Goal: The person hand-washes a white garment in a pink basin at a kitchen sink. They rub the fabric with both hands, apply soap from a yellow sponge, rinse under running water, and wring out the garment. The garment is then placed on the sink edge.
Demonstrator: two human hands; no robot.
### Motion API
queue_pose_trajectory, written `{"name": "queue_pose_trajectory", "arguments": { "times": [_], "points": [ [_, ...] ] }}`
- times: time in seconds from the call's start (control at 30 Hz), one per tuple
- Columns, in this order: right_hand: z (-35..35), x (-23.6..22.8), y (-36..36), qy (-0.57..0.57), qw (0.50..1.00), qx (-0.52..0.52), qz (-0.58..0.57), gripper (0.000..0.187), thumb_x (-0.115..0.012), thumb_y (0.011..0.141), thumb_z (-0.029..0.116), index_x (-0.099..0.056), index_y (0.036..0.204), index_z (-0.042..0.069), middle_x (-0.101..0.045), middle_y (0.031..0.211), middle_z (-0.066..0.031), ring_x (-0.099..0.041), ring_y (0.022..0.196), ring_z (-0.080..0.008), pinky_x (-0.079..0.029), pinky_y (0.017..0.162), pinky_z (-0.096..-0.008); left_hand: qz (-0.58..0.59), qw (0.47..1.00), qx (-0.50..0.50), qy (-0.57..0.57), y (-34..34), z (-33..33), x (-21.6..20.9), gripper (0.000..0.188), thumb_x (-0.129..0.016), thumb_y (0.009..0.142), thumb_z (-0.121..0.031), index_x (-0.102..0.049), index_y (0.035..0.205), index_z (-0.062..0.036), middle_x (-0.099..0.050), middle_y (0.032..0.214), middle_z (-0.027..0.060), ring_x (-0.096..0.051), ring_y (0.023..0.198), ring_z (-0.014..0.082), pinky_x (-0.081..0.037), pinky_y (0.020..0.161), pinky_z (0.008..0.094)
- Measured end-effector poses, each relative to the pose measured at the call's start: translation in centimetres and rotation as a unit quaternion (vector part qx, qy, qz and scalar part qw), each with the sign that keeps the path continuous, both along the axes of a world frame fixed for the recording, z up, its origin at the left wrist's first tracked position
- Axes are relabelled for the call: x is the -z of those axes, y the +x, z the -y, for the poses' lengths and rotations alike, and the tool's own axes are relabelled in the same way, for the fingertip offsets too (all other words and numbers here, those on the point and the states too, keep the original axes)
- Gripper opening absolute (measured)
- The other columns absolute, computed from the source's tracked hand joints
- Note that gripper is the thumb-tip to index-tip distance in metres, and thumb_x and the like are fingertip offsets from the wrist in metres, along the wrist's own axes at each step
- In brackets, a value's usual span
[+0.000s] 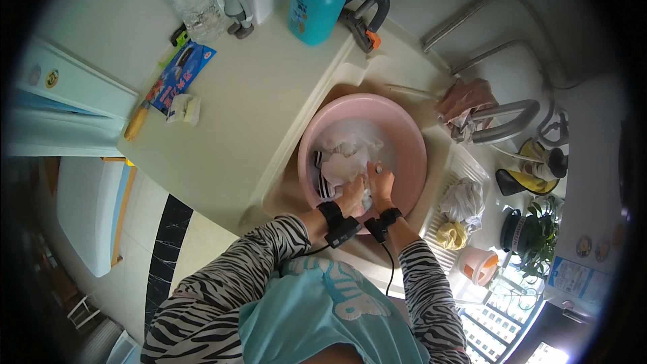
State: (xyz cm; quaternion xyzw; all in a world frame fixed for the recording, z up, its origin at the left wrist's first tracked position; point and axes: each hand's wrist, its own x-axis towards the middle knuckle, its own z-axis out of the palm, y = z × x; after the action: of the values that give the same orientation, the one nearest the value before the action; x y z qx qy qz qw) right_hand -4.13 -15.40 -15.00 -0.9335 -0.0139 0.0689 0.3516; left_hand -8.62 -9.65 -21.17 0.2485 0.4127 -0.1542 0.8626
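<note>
A pink plastic basin (pixel 409 136) stands in the sink, holding cloudy, sudsy water. In it floats a white garment (pixel 342 167) with black-and-white striped trim (pixel 324 185) on its left side. My left hand (pixel 350 197) is closed on the wet cloth near the basin's front rim. Just to its right, my right hand (pixel 382 184) grips the same garment, its fingers bent against the fabric. Part of the cloth is bunched between the two hands, and the fingertips are partly hidden by it. Both wrists wear black straps with small devices.
A grey faucet (pixel 505 121) reaches in from the right, with a brownish cloth (pixel 468 98) beside it. The ribbed washboard (pixel 439 212) carries bundled white cloth (pixel 461 199). A teal pump bottle (pixel 315 7) stands behind the sink. On the left counter lies a blue package (pixel 182 77).
</note>
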Motion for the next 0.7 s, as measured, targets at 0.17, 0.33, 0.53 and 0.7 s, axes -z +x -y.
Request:
{"name": "queue_pose_trajectory", "arguments": {
  "times": [0.17,0.33,0.53,0.7],
  "points": [
    [0.1,-0.7,-0.3,0.096,0.974,-0.204,-0.01,0.027,-0.065,0.078,0.03,-0.065,0.074,0.003,-0.061,0.067,-0.0213,-0.062,0.063,-0.0372,-0.048,0.059,-0.0391,0.084,0.979,-0.032,-0.184,-0.1,-0.7,-0.3,0.034,-0.047,0.092,-0.039,-0.054,0.107,-0.0095,-0.057,0.094,0.0033,-0.058,0.086,0.0179,-0.048,0.074,0.0331],
    [0.3,-0.5,-0.5,-0.033,0.999,-0.008,0.026,0.017,-0.065,0.075,0.019,-0.063,0.072,0.002,-0.059,0.065,-0.0202,-0.06,0.06,-0.035,-0.048,0.061,-0.0379,0.053,0.991,0.005,-0.121,-0.1,-0.9,-1.6,0.035,-0.055,0.088,-0.038,-0.049,0.111,-0.0117,-0.058,0.095,0.0034,-0.058,0.089,0.0187,-0.048,0.074,0.0296],
    [1.3,-0.3,0.1,0.128,0.987,-0.096,0.019,0.027,-0.064,0.079,0.022,-0.062,0.071,-0.004,-0.059,0.06,-0.0181,-0.055,0.053,-0.0179,-0.045,0.055,-0.0364,0.096,0.992,0.018,-0.083,0.3,-0.6,-3.5,0.035,-0.044,0.093,-0.046,-0.055,0.09,-0.0134,-0.054,0.081,0.002,-0.052,0.073,0.0139,-0.044,0.066,0.0316],
    [3.1,-1.6,3.0,0.282,0.933,0.151,-0.165,0.043,-0.06,0.086,0.042,-0.058,0.085,-0.002,-0.058,0.065,-0.004,-0.051,0.054,-0.0144,-0.04,0.047,-0.0308,0.151,0.975,-0.002,-0.163,1.6,-0.7,-5.8,0.041,-0.043,0.095,-0.048,-0.058,0.107,-0.0127,-0.06,0.09,0.0016,-0.057,0.079,0.0175,-0.047,0.07,0.0326]
  ]
}}
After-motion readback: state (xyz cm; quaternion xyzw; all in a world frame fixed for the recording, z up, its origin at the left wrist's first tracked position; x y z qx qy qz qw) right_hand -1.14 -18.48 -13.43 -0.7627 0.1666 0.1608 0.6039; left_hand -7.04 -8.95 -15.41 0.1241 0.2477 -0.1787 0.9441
